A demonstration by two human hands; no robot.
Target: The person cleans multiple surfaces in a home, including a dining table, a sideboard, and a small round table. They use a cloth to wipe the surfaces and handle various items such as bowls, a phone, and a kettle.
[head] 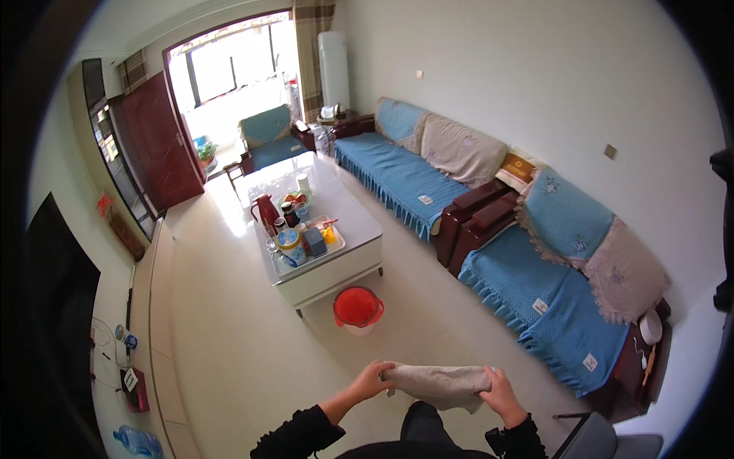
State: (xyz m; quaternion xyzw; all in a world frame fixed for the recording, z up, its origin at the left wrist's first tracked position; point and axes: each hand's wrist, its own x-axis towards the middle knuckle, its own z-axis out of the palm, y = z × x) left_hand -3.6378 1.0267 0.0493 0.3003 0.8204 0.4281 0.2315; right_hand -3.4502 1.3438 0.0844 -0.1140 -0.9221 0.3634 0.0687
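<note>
A light grey-beige cloth point(438, 383) is stretched between my two hands, low in front of my body. My left hand point(371, 380) pinches its left end, and my right hand point(502, 396) grips the right end. The cloth's lower edge hangs loosely and looks folded over. Beyond it, a red bucket point(358, 307) stands on the tiled floor near the end of the coffee table point(361, 252). I cannot make out what is inside the bucket.
On the coffee table are a loaded tray point(335, 245), a dark red thermos jug point(266, 213) and a fruit bowl point(295, 200). Wooden sofas with blue covers point(401, 172) line the right side. A grey chair point(596, 439) stands close at lower right. A low cabinet point(163, 344) runs along the left.
</note>
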